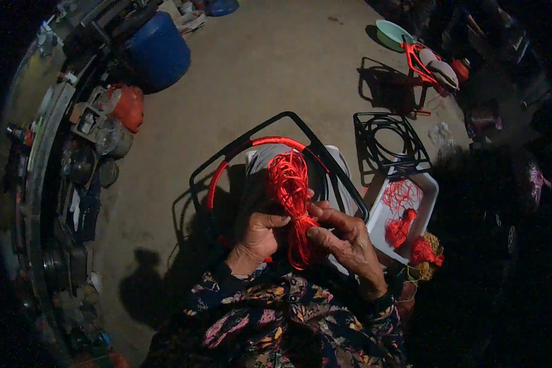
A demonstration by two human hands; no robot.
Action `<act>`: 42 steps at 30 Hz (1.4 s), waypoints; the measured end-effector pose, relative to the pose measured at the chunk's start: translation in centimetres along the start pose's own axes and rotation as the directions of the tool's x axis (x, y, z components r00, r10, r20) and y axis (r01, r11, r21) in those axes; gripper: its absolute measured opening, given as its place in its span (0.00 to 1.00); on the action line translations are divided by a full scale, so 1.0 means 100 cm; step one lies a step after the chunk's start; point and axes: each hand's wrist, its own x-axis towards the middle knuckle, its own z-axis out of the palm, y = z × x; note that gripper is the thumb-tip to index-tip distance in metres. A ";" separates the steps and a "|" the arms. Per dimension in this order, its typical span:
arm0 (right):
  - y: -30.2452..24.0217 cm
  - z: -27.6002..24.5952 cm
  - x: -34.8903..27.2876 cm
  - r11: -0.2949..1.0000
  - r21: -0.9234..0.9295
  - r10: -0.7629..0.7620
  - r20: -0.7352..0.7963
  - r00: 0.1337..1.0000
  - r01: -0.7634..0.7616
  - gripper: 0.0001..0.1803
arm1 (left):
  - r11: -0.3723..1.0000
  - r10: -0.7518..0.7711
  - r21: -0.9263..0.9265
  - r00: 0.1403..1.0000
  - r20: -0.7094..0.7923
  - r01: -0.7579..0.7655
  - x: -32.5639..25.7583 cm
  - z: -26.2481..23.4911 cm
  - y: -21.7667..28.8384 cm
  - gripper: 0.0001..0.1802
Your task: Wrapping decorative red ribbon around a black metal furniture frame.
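A bundle of red cord, tied round at its waist, is held up in front of me between both hands. My left hand grips it from the left, thumb on the cord and the other fingers hidden behind it. On the right side, my right hand pinches near the tied waist with thumb and fingers. Behind the bundle lies a black metal frame with a ring inside, partly wrapped in red cord. The frame rests over a pale support in front of my lap.
To the right, a white tray holds red cord, with more red and yellowish cord at its corner. Beyond it are a black frame, a red-framed stool and a green basin. A blue barrel and cluttered shelving stand left.
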 end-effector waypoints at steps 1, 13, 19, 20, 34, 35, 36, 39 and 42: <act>-0.001 0.001 0.000 1.000 0.000 -0.005 -0.014 1.000 0.005 0.14 | 1.000 0.000 0.020 1.000 -0.005 0.000 0.000 0.000 -0.001 0.40; 0.012 0.005 0.003 0.995 0.099 -0.016 -0.115 0.993 0.027 0.10 | 0.978 0.059 0.196 0.998 0.029 -0.063 0.002 0.016 -0.001 0.38; 0.015 0.003 0.004 0.993 0.110 -0.020 -0.162 0.987 0.038 0.11 | 0.802 0.257 0.563 0.966 -0.019 -0.202 -0.004 0.007 -0.001 0.26; 0.019 0.000 0.004 0.994 0.106 -0.005 -0.159 0.987 0.022 0.12 | 0.802 0.255 0.562 0.967 -0.018 -0.201 -0.003 0.000 -0.003 0.26; 0.054 -0.020 0.017 0.783 0.607 -0.001 -0.216 0.976 0.135 0.19 | 0.956 0.288 0.119 0.932 -0.220 -0.267 -0.002 -0.002 0.002 0.20; 0.049 -0.017 0.016 0.783 0.606 -0.001 -0.220 0.976 0.137 0.19 | 0.933 0.327 0.227 0.921 -0.212 -0.279 -0.002 -0.001 0.001 0.19; 0.039 -0.013 0.014 0.859 0.502 -0.006 -0.192 0.981 0.103 0.20 | 0.933 0.326 0.227 0.922 -0.210 -0.278 -0.002 -0.001 0.000 0.19; 0.033 -0.010 0.014 0.955 0.272 -0.081 -0.150 0.985 0.120 0.22 | 0.902 0.354 0.330 0.915 -0.195 -0.279 -0.002 -0.004 -0.001 0.21; 0.016 -0.005 0.012 0.984 0.177 0.033 -0.009 0.999 -0.031 0.28 | 0.893 0.369 0.353 0.904 -0.217 -0.280 -0.002 -0.003 -0.001 0.21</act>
